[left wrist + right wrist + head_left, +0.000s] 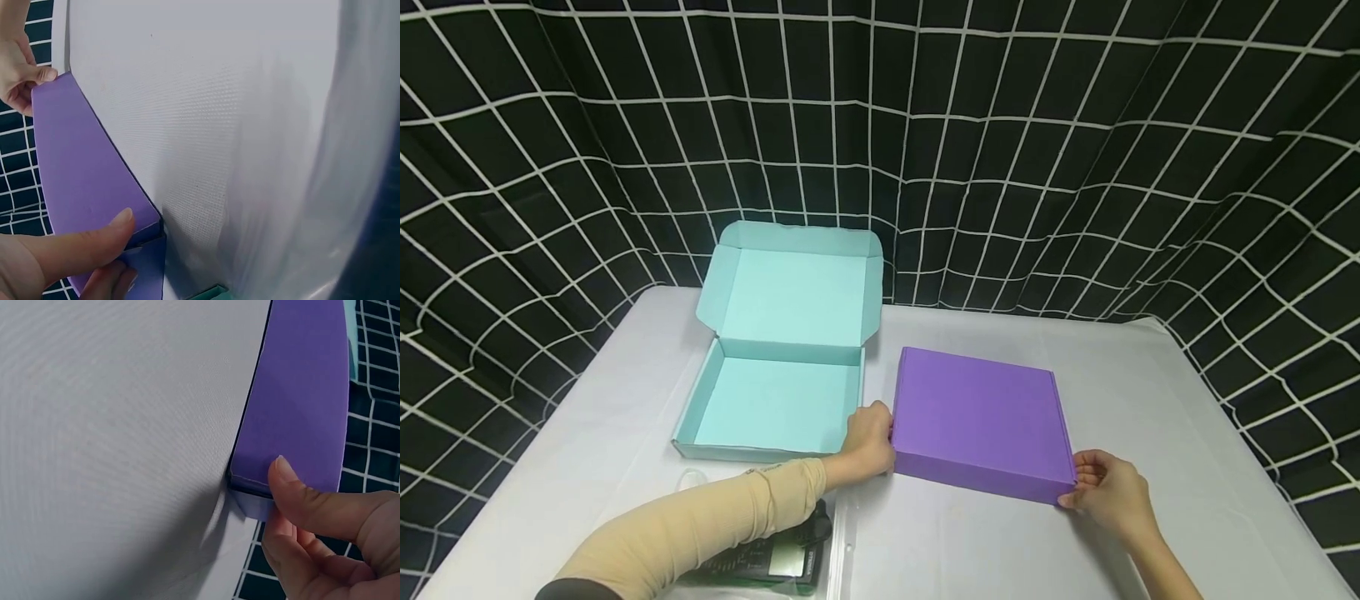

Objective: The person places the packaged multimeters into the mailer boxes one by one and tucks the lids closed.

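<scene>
Left of the flat purple cardboard box point(981, 421), a beige fabric sleeve point(700, 525) partly hides a black rectangular device point(762, 565), lettering illegible.

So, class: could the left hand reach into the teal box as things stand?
Probably yes: the left hand is beside the teal box, whose lid stands open, though that hand must first release the purple box.

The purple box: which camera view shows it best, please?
The head view, because the purple box shows its whole top and front side there. The left wrist view shows mainly the front side, partly behind the left hand; the right wrist view crops that side, partly behind the right hand.
</scene>
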A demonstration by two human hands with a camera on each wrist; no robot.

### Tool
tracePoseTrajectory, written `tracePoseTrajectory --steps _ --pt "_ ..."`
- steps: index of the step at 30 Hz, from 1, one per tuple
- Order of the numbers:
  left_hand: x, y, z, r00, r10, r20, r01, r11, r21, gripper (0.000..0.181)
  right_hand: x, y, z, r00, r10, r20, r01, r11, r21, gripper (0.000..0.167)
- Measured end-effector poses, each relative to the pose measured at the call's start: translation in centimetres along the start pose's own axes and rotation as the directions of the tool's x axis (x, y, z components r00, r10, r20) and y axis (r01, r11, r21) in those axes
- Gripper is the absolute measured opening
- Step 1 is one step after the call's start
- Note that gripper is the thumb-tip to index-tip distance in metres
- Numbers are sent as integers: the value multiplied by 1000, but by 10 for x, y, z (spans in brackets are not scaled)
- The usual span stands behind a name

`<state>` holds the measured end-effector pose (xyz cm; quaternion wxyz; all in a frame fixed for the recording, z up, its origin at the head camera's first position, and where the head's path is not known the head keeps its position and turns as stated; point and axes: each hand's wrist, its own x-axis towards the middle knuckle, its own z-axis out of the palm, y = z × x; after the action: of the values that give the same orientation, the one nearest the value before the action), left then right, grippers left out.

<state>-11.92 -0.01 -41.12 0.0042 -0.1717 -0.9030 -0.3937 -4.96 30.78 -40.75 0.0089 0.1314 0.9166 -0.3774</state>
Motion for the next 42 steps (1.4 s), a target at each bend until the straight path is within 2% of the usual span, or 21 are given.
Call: tracePoseTrajectory --steps 5,9,15,18,21,24,27,30,33,38,42 --pt "1 1 -1 1000 -25 11 24 999 29 29 -2 2 -1 1000 -8 4 8 1000 -16 56" --pt "0 2 -3 999 -29 25 28 999 33 32 -2 4 -1 1000 1 18 -1 1000 8 58" --pt "4 1 -6 990 -69 121 66 998 24 41 -3 5 -1 999 15 46 -17 999 39 58" --pt "7 0 -11 973 -118 197 123 992 -11 47 -5 4 -2 995 24 93 -33 995 98 62" --pt "7 1 -17 946 -168 278 193 979 -64 54 -8 3 -3 988 24 150 -50 983 174 68" --pt "4 3 -23 920 -180 348 231 967 -109 62 -12 3 -5 981 13 193 -58 972 228 71" --pt "0 4 -30 900 -169 402 262 946 -189 71 -15 2 -6 980 14 198 -55 977 205 74" --pt "-3 5 -37 892 -154 425 290 916 -278 81 -15 -2 -7 982 23 185 -58 981 183 79" --pt "-5 3 -45 894 -124 432 297 885 -360 85 -16 -8 -6 988 22 155 -56 974 221 85" --pt "-9 -2 -62 895 -53 444 272 853 -445 86 -19 -20 0 1000 2 31 -11 956 293 93" --pt "-15 -9 -74 894 -23 448 263 836 -481 86 -19 -33 8 998 -4 -55 25 922 387 93"
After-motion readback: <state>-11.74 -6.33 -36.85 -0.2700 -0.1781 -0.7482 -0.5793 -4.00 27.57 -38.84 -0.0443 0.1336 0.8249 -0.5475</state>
